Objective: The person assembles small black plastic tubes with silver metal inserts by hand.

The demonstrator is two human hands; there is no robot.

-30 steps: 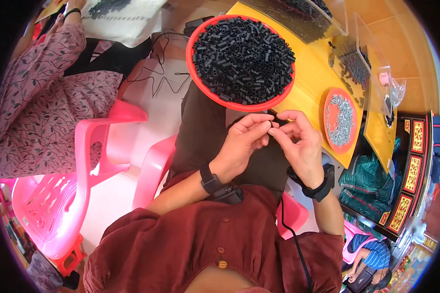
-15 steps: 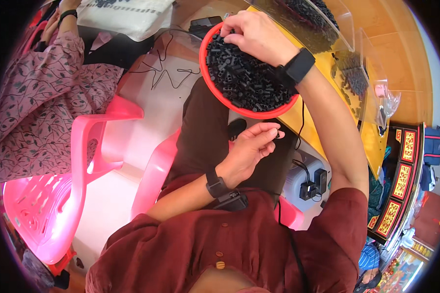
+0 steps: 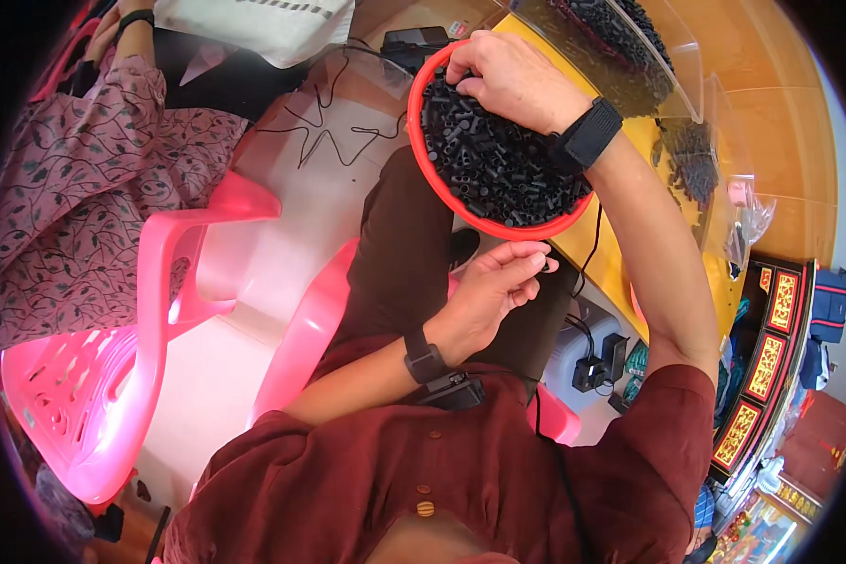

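Observation:
A red basin (image 3: 428, 179) full of small black tubes (image 3: 498, 169) sits at the yellow table's near edge, above my lap. My right hand (image 3: 522, 80) reaches over its far side, thumb and forefinger bent together at the heap. Whatever lies between those fingertips is hidden among the black pieces. Just below the basin's near rim, my left hand (image 3: 489, 296) is closed in a pinch. A small black piece (image 3: 546, 267), probably one of the tubes, peeks out at its thumb and fingertips.
Clear plastic bins (image 3: 630, 56) with more black pieces stand on the yellow table (image 3: 616, 263). At left, a person in a patterned garment (image 3: 75, 207) sits by a pink chair (image 3: 150, 282). A black cable (image 3: 324, 132) lies beyond my knee; black power adapters (image 3: 602, 362) rest below the table.
The whole view has shifted slightly, so the basin and both hands appear a little farther right. My hands keep nearly the same poses, the right at the heap and the left pinched below.

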